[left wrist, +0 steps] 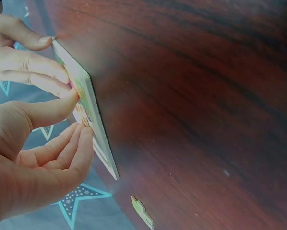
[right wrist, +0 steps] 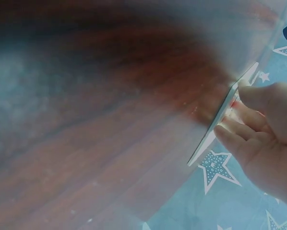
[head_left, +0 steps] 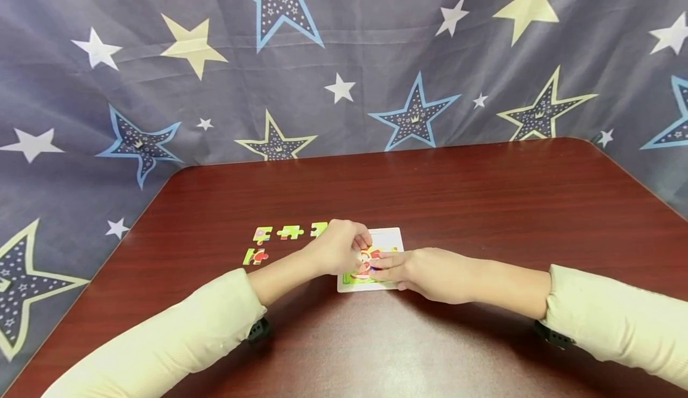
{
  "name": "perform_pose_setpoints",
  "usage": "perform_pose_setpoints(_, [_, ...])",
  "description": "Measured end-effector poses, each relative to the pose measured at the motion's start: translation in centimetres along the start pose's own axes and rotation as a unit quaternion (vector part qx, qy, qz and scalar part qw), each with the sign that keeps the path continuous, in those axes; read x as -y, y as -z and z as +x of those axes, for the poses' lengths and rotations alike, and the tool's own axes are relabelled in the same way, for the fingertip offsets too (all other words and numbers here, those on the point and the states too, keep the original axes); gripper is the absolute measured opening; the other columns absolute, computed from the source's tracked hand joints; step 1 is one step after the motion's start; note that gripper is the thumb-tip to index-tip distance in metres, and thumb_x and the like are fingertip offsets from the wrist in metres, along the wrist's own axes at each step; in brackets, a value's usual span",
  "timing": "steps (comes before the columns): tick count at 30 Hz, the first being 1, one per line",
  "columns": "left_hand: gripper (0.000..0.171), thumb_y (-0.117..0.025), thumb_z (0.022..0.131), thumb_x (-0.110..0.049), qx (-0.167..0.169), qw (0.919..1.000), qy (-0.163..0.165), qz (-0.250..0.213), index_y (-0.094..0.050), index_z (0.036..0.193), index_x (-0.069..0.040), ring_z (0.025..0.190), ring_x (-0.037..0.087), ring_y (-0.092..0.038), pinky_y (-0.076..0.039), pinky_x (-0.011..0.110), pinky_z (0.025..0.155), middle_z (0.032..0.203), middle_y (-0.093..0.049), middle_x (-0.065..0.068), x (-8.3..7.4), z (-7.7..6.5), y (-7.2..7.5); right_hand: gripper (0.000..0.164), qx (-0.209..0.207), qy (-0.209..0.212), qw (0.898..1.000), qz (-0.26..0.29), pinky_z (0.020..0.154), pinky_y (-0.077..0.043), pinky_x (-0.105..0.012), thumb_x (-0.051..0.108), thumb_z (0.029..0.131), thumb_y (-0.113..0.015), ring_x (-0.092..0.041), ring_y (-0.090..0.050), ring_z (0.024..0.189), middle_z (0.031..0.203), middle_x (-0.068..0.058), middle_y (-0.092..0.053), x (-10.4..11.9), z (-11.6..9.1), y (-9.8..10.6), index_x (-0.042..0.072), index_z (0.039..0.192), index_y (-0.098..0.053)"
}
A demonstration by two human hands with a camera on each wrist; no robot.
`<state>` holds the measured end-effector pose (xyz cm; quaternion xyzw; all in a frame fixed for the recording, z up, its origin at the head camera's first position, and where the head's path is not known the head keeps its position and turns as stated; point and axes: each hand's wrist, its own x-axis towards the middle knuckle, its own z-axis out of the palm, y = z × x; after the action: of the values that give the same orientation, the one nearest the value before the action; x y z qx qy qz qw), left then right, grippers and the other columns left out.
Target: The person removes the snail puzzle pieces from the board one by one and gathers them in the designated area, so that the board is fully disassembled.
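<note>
A white-framed jigsaw puzzle board [head_left: 388,238] with a bright picture lies on the table under both hands. My left hand [head_left: 338,247] reaches in from the left, its fingers bent down onto the picture. In the left wrist view, the left thumb [left wrist: 57,109] and fingertips pinch toward each other around a coloured puzzle piece [left wrist: 82,113] at the board's surface, partly hidden by the fingers. From the right, my right hand [head_left: 432,273] lays nearly straight fingers on the picture. Its thumb [right wrist: 251,93] rests at the board's edge in the right wrist view.
Left of the board lie several loose puzzle pieces: an upper row with a green-and-pink piece [head_left: 263,234], a green piece [head_left: 291,232] and one [head_left: 318,229] beside the left hand, and a red-green piece [head_left: 255,256] below. Star-patterned cloth [head_left: 344,63] hangs behind the dark red table [head_left: 457,195].
</note>
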<state>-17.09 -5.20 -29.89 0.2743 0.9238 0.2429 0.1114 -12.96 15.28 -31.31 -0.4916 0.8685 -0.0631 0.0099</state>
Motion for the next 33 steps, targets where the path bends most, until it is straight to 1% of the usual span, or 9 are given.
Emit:
perform_pose_setpoints(4, [0.028,-0.078,0.067,0.006,0.001,1.0000,0.007,0.002,-0.067,0.092,-0.002,0.081,0.016,-0.060,-0.050,0.020,0.074,0.085,-0.068,0.006,-0.10,-0.06,0.12,0.044,0.002,-0.002,1.000,0.003,0.093,-0.053,-0.034,0.011,0.088,-0.067,-0.019,-0.058,0.125,0.137,-0.003,-0.059,-0.01,-0.34,0.27,0.019,0.132,-0.060])
perform_pose_setpoints(11, [0.032,-0.081,0.068,0.004,0.014,0.9998,0.016,0.000,-0.067,0.096,-0.002,0.080,0.015,-0.059,-0.050,0.020,0.072,0.084,-0.066,0.006,-0.10,0.23,0.21,0.039,-0.006,0.000,1.000,0.022,0.097,-0.051,-0.037,0.008,0.087,-0.067,-0.026,-0.060,0.123,0.133,-0.008,-0.062,-0.13,-0.76,0.38,0.018,0.125,-0.065])
perform_pose_setpoints(17, [0.041,-0.084,0.066,-0.001,0.018,0.9995,0.022,0.011,-0.066,0.102,-0.002,0.078,0.013,-0.059,-0.048,0.017,0.069,0.084,-0.066,0.005,-0.11,0.71,0.26,0.037,-0.002,-0.005,0.999,0.032,0.096,-0.052,-0.037,0.007,0.087,-0.067,-0.027,-0.060,0.122,0.133,-0.010,-0.062,-0.06,-0.69,0.40,0.017,0.123,-0.067])
perform_pose_setpoints(20, [0.041,-0.085,0.065,-0.002,0.019,0.9993,0.030,0.006,-0.067,0.102,-0.002,0.077,0.011,-0.057,-0.047,0.017,0.068,0.083,-0.066,0.004,-0.11,0.76,0.23,0.038,0.002,-0.006,0.999,0.036,0.097,-0.051,-0.038,0.006,0.087,-0.067,-0.028,-0.059,0.123,0.133,-0.010,-0.061,-0.04,-0.71,0.38,0.017,0.124,-0.066])
perform_pose_setpoints(24, [0.037,-0.085,0.065,-0.002,0.020,0.9988,0.044,-0.005,-0.068,0.098,-0.003,0.076,0.010,-0.055,-0.046,0.017,0.067,0.083,-0.065,0.003,-0.18,0.71,0.24,0.041,0.003,-0.007,0.999,0.045,0.099,-0.050,-0.038,0.007,0.088,-0.066,-0.028,-0.058,0.125,0.134,-0.010,-0.061,-0.01,-0.70,0.36,0.017,0.127,-0.064])
perform_pose_setpoints(29, [0.035,-0.085,0.066,-0.005,0.017,0.9983,0.054,-0.018,-0.069,0.098,-0.006,0.080,0.011,-0.059,-0.049,0.018,0.071,0.086,-0.068,0.003,-0.27,0.56,0.52,0.042,0.003,-0.006,0.999,0.048,0.099,-0.050,-0.038,0.006,0.088,-0.066,-0.028,-0.057,0.125,0.134,-0.011,-0.060,-0.04,-0.61,0.40,0.018,0.128,-0.064])
perform_pose_setpoints(31, [0.033,-0.083,0.069,-0.007,0.018,0.9970,0.064,-0.039,-0.070,0.099,-0.007,0.080,0.011,-0.061,-0.050,0.019,0.070,0.088,-0.070,0.002,-0.22,0.51,0.64,0.042,0.004,-0.007,0.999,0.052,0.098,-0.050,-0.038,0.006,0.088,-0.066,-0.028,-0.057,0.125,0.135,-0.010,-0.060,-0.09,-0.60,0.40,0.018,0.128,-0.063])
perform_pose_setpoints(33, [0.029,-0.081,0.072,-0.007,0.008,0.9954,0.072,-0.062,-0.071,0.099,-0.008,0.077,0.010,-0.063,-0.051,0.019,0.066,0.087,-0.071,0.003,-0.15,0.43,0.67,0.041,0.002,-0.009,0.998,0.056,0.098,-0.050,-0.038,0.006,0.088,-0.065,-0.028,-0.057,0.126,0.135,-0.010,-0.060,-0.12,-0.61,0.37,0.018,0.128,-0.063])
